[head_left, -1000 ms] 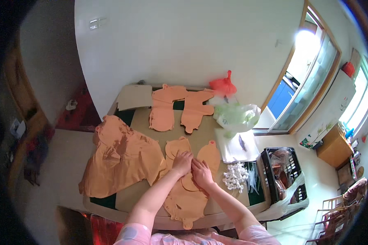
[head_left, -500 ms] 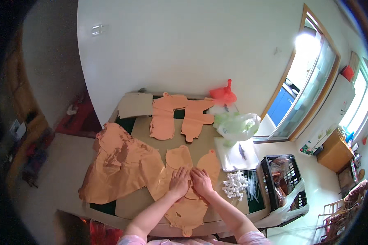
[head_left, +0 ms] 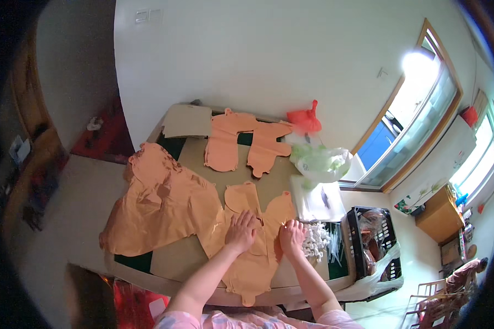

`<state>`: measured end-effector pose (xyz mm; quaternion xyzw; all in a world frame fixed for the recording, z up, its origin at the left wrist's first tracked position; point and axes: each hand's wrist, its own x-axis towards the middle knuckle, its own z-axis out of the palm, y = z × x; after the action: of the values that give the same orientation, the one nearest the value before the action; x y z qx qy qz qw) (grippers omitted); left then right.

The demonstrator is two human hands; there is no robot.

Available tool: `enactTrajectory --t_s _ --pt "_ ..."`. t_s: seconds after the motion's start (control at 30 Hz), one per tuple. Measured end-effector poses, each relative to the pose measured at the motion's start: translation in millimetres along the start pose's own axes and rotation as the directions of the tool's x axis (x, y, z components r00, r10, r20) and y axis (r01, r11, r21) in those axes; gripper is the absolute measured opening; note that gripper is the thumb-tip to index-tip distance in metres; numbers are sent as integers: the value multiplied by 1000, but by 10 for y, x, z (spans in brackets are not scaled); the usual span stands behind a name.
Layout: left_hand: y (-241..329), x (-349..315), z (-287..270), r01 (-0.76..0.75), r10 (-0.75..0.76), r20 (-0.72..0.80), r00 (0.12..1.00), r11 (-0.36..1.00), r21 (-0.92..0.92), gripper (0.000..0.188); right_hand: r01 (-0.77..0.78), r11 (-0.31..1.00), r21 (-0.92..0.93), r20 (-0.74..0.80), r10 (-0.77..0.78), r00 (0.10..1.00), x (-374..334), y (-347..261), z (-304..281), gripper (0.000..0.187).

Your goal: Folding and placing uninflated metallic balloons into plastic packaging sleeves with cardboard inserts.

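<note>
A flat, uninflated rose-gold foil balloon [head_left: 250, 268] lies on the table in front of me, with rounded lobes and small tabs along its edge. My left hand [head_left: 241, 233] rests open on its middle, fingers pointing away from me. At the balloon's right edge, my right hand [head_left: 293, 238] has its fingers curled over the foil in what looks like a pinch; the fingertips are partly hidden. A larger crumpled foil sheet [head_left: 153, 214] in the same colour spreads out to the left. Farther back lie flat foil balloons, one at left [head_left: 222, 148] and one at right [head_left: 266, 151].
Beyond my right hand are small white pieces [head_left: 315, 241], clear sticks [head_left: 335, 247] and a stack of clear plastic sleeves [head_left: 321, 203]. A black crate [head_left: 359, 257] stands right of them. Grey-brown card [head_left: 186, 122], a red bag [head_left: 307, 119] and a pale plastic bag [head_left: 323, 164] sit farther back.
My right hand has moved right, from beside the left hand to the balloon's right edge, and its fingers have curled. The left hand stays on the balloon. The whole view has shifted slightly.
</note>
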<state>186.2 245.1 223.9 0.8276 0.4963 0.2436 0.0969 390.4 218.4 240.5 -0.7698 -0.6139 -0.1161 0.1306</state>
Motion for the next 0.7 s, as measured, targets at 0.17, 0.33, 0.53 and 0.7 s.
enactTrajectory --t_s 0.17,0.33,0.53,0.7 --pt "-54 -30 25 -16 16 -24 1000 1000 2 53 -5 999 48 -16 5 1000 42 -90 -62 23" --pt "-24 23 12 6 -6 -2 1000 1000 31 54 40 997 -67 37 -37 999 81 -9 51 24" --pt "-24 -14 -47 26 -25 64 998 1000 -17 55 -14 1000 -16 -227 10 974 9 -171 -2 28" --pt "-8 -9 -60 25 -25 52 998 1000 -3 55 63 996 58 -64 -59 996 -81 -86 16 33"
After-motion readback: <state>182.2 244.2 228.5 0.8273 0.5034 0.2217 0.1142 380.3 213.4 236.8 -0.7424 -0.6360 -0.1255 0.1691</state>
